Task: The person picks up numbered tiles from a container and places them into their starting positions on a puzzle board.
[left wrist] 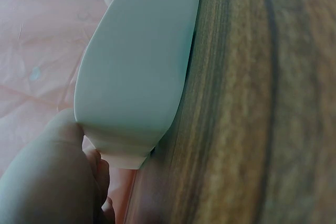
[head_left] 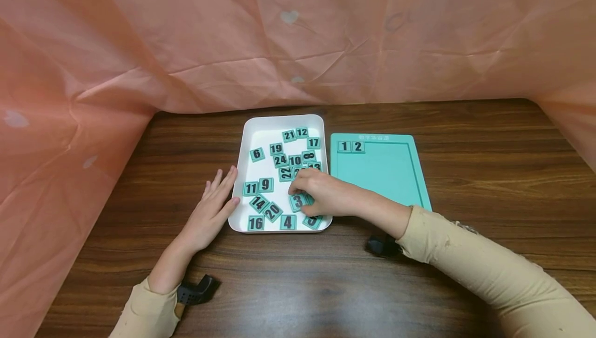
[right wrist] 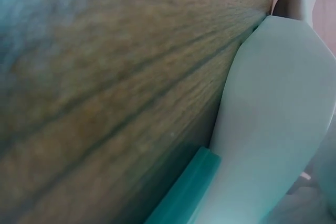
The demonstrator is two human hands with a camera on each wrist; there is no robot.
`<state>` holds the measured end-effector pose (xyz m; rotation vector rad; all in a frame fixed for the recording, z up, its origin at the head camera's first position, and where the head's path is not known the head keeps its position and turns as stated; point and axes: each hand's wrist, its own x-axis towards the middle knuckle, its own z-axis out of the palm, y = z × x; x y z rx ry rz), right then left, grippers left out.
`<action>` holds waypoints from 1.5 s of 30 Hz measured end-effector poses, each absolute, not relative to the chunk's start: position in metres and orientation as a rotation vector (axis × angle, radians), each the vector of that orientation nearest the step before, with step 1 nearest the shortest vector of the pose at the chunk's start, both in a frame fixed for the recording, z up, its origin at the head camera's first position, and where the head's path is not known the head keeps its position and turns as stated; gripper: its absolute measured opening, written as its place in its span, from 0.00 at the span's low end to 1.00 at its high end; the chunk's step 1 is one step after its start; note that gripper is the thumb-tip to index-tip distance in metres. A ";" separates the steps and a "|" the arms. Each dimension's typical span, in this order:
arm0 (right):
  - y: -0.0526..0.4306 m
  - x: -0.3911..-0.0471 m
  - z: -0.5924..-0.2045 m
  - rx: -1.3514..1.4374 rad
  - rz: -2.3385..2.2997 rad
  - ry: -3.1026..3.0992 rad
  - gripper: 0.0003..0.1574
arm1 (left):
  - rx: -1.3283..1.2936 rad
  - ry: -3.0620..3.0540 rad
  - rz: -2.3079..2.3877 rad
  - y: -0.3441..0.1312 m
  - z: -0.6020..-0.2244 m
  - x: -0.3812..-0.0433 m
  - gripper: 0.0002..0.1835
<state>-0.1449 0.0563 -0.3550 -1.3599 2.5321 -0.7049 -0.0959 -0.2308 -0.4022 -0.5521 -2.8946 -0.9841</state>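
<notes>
In the head view, a white tray (head_left: 279,122) holds several teal number tiles, scattered over its bottom. My right hand (head_left: 326,193) reaches into the tray from the right. Its curled fingers and thumb sit at opposite corners of the number 3 tile (head_left: 296,203), pinching it, and cover some tiles behind. The left hand (head_left: 211,214) rests its straight fingers and thumb against the tray's left edge; the left wrist view shows the thumb (left wrist: 65,127) at the tray wall (left wrist: 136,51). Right of the tray lies a teal board (head_left: 382,172) with tiles 1 (head_left: 344,146) and 2 (head_left: 358,146) in its top-left corner.
The tray and board lie side by side on a brown wooden table (head_left: 489,172). A pink curtain (head_left: 326,43) hangs behind and at both sides. The number 4 tile (head_left: 287,222) and number 16 tile (head_left: 255,223) lie near the tray's front wall.
</notes>
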 end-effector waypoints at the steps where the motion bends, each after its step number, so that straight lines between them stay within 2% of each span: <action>1: 0.057 -0.145 -0.354 -1.363 -0.713 2.530 0.17 | -0.550 -2.893 -0.987 -0.231 -0.402 -0.096 0.31; 14: 0.078 -0.152 -0.334 -1.340 -0.820 2.600 0.17 | -0.542 -2.897 -0.986 -0.232 -0.403 -0.097 0.31; 25: 0.119 -0.177 -0.315 -1.136 -0.791 2.748 0.18 | -0.541 -2.899 -0.983 -0.230 -0.402 -0.098 0.31; 34: 0.154 -0.207 -0.326 -0.936 -0.723 2.846 0.19 | -0.530 -2.906 -0.986 -0.231 -0.401 -0.097 0.31; 45: 0.178 -0.226 -0.340 -0.833 -0.642 2.835 0.18 | -0.533 -2.903 -0.985 -0.231 -0.403 -0.097 0.31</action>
